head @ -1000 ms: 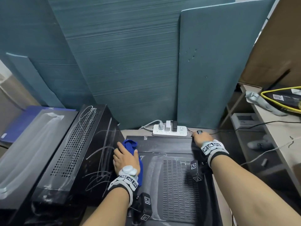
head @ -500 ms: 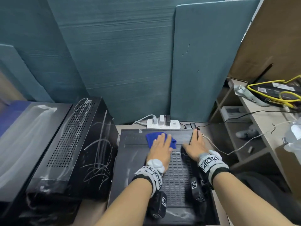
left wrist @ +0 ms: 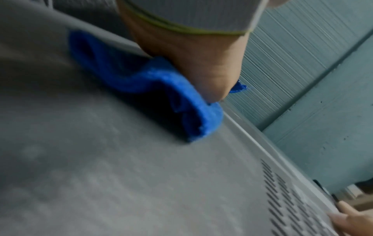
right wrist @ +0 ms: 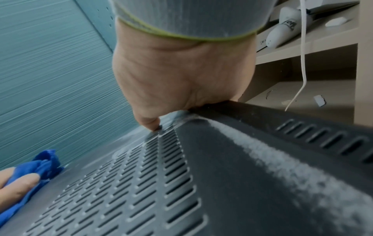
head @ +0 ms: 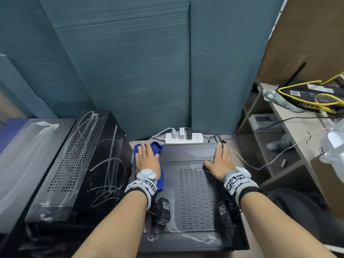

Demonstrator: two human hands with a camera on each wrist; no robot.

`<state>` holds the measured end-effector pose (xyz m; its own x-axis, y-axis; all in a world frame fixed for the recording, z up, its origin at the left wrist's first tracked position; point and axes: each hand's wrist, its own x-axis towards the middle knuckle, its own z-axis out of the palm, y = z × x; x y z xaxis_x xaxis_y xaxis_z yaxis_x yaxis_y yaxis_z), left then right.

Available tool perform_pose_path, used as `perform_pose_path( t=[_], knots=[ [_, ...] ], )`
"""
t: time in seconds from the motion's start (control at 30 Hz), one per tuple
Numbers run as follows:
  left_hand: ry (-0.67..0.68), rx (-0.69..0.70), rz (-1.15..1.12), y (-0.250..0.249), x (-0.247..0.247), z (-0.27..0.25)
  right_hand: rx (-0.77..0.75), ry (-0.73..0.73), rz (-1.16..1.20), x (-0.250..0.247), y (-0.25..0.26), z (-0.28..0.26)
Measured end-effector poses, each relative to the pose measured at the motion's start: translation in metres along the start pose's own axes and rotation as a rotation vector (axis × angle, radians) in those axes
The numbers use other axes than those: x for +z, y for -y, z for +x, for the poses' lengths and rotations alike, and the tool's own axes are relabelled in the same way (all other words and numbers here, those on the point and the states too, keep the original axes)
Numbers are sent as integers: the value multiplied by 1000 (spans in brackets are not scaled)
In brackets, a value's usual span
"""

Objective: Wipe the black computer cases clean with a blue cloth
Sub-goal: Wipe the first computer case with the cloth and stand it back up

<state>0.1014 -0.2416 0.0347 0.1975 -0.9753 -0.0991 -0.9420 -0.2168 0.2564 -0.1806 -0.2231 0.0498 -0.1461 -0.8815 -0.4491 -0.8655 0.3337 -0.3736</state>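
A black computer case lies flat in front of me, its vented top streaked with white dust. My left hand presses flat, fingers straight, on a blue cloth at the case's far left corner; the cloth bunches under my palm. My right hand rests flat near the far right edge of the same case, empty. A second black case with white scribble marks stands to the left.
A third dusty case lies at the far left. A white power strip with plugs sits behind the middle case, against teal panels. Cables and shelves crowd the right side.
My left hand has swept the cloth from the middle of the case's far edge back to its far left corner. My right hand has stayed near the right edge.
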Motion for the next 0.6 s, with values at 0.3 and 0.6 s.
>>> perform_pose_path(
  t=[0.3,0.6],
  knots=[
    [149,446,-24,-88,26,-33,28,39,2,-3,9,-7],
    [22,78,-56,0,1,8,4,56,27,-9,3,-9]
  ],
)
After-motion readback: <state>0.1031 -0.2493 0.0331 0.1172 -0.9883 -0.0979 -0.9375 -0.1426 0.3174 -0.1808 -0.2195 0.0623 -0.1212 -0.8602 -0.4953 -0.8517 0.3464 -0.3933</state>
